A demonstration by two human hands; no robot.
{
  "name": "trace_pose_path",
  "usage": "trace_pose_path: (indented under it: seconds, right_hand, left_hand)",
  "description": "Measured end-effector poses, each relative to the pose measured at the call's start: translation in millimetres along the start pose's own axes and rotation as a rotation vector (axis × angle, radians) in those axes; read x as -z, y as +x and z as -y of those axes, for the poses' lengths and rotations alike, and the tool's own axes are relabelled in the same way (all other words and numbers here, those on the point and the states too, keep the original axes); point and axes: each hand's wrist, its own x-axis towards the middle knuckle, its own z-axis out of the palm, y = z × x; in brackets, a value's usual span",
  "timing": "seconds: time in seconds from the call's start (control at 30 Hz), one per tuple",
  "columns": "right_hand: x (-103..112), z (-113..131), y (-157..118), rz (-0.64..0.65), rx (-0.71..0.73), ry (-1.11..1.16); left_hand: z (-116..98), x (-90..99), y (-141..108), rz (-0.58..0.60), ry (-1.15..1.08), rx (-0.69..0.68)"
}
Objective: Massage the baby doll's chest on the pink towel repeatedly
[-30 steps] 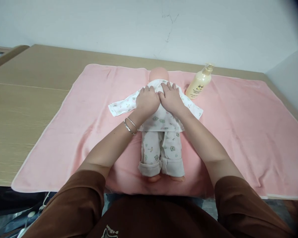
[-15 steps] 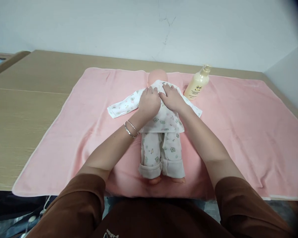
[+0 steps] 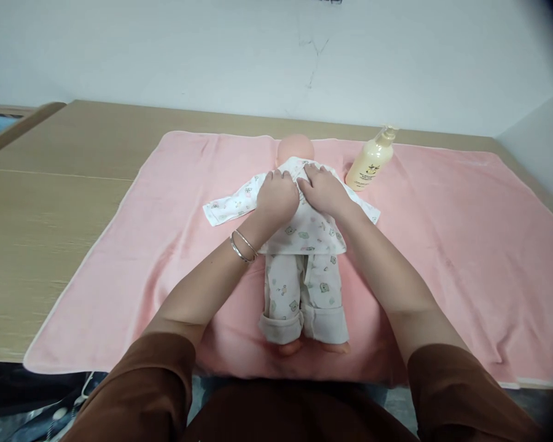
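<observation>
The head view showed a doll (image 3: 296,150) lying lengthwise on a pink blanket (image 3: 442,245) spread over the worktop (image 3: 50,233), its head away from the person and its feet (image 3: 289,348) near the front edge. It was probably light, with a smooth, fairly firm head and feet that bare skin might slip on; the cloth looked thin, limp and apt to ruck or slide. A sound hold would probably have been around the trunk below the sleeves, with the head supported, since a grip on fabric alone could have shifted the clothes.

The white shirt (image 3: 311,236) and trousers (image 3: 283,285) bore small animal prints; the sleeves spread outward, no doll hand showing at the cuffs, and the trouser legs were turned up in wide bands. The bald head was pinkish.

The left hand (image 3: 279,196) lay on the upper shirt, fingers curled, though whether it pinched cloth could not be told. The right hand (image 3: 321,189) rested beside it, thumb apart from the fingers. A pump bottle (image 3: 368,162) leaned near the right sleeve.
</observation>
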Motion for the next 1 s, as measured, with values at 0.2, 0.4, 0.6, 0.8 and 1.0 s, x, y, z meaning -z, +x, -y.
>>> trace_pose_path:
  seconds: [0.2, 0.4, 0.6, 0.8, 1.0]
  right_hand:
    - [-2, 13, -8, -0.021, -0.047, -0.164]
    - [3, 28, -20, -0.028, -0.005, -0.24]
    - [-3, 6, 0, -0.033, -0.039, -0.083]
    - [-5, 8, -1, -0.045, -0.033, -0.074]
    - [-4, -6, 3, -0.036, 0.011, -0.012]
  left_hand:
    - [12, -8.9, 9, -0.046, -0.091, 0.018]
    - [20, -21.3, 16, -0.118, -0.215, 0.121]
    - [19, -27.7, 14, -0.148, -0.249, 0.13]
    - [23, -34.7, 17, -0.176, -0.258, 0.13]
    - [13, -21.8, 11, -0.126, -0.181, 0.113]
